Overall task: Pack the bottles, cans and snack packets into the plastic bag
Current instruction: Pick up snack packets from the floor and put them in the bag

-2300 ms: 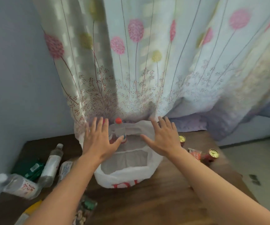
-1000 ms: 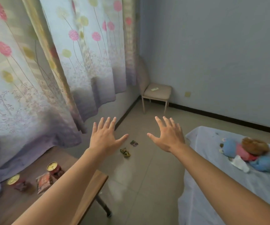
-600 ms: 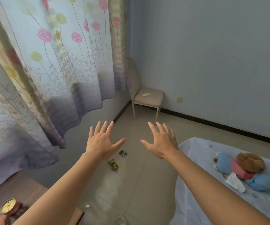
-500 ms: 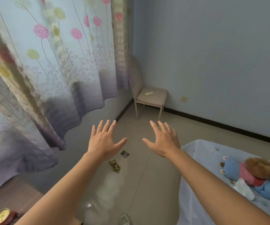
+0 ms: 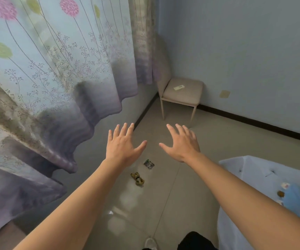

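Observation:
My left hand (image 5: 123, 147) and my right hand (image 5: 181, 145) are stretched out in front of me over the floor, palms down, fingers spread, holding nothing. The plastic bag, the bottles and the cans are out of view. Two small packets lie on the tiled floor below my hands: a dark one (image 5: 149, 164) and a yellowish crumpled one (image 5: 137, 178). Only a brown corner of the table (image 5: 3, 235) shows at the bottom left.
A flowered curtain (image 5: 55, 69) hangs along the left. A beige chair (image 5: 181, 92) stands in the far corner against the blue wall. A bed with a pale sheet (image 5: 245, 170) and soft toys (image 5: 295, 199) is at the right. My shoe (image 5: 150, 243) shows at the bottom.
The view has swung right, away from the table and bag, toward the room's corner. The cans have dropped out of view. My hands stay spread and empty throughout.

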`<state>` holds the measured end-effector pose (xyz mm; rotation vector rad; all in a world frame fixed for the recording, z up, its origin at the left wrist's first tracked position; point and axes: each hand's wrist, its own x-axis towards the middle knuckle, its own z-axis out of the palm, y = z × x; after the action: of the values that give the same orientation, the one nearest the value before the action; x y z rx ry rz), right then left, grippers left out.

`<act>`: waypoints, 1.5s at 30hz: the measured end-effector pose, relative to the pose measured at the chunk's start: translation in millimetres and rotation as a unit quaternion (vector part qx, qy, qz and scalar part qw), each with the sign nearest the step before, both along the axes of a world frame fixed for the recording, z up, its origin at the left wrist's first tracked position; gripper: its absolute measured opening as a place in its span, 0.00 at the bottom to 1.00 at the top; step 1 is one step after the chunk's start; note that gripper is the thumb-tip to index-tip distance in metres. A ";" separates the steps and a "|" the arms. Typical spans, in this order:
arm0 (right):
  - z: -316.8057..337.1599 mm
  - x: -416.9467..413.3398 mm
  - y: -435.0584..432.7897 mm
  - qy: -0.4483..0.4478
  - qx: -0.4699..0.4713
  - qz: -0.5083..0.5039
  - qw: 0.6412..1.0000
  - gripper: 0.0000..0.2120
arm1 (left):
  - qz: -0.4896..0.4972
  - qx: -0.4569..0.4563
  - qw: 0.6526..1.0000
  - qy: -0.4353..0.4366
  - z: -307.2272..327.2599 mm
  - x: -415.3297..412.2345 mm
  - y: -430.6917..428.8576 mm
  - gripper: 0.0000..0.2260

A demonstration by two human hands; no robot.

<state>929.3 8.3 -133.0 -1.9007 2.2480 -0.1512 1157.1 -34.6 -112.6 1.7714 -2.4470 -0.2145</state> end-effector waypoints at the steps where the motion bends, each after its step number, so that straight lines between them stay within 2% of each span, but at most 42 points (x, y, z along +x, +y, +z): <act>1: -6.2 -2.0 -10.1 -0.002 0.003 0.004 1.000 0.43 | 0.003 0.004 1.000 0.004 -4.3 -1.8 -7.7 0.39; 6: -43.5 -15.5 -70.4 -0.031 -0.016 0.036 0.999 0.40 | 0.048 0.032 0.998 0.018 -37.3 -9.1 -47.1 0.38; 11: -73.3 -35.1 -157.9 -0.025 -0.003 0.077 0.997 0.42 | 0.127 0.054 0.990 0.027 -69.6 -21.3 -103.9 0.38; 19: -115.9 -60.6 -316.1 -0.044 0.040 0.169 0.984 0.43 | 0.257 0.100 0.961 0.027 -113.8 -52.1 -203.8 0.37; 25: -165.6 -45.5 -380.6 -0.014 0.056 0.226 0.972 0.44 | 0.322 0.109 0.940 0.027 -170.6 -50.2 -250.9 0.37; 30: -232.2 -28.7 -385.3 0.010 0.095 0.276 0.956 0.42 | 0.343 0.151 0.927 0.035 -233.9 -46.0 -263.6 0.38; 34: -293.8 -16.2 -390.7 0.016 0.111 0.276 0.955 0.42 | 0.351 0.160 0.922 0.040 -297.0 -44.2 -272.0 0.38; 39: -394.6 -3.4 -382.6 0.021 0.135 0.320 0.938 0.42 | 0.348 0.195 0.914 0.069 -408.8 -37.0 -277.1 0.39; 45: -531.8 -9.8 -368.7 0.011 0.162 0.296 0.941 0.42 | 0.377 0.218 0.895 0.098 -548.5 -43.8 -267.1 0.39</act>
<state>919.5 -360.4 -664.9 -2.2717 1.4923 0.3101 1113.3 -301.7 -661.0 2.5677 -1.4832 -0.8480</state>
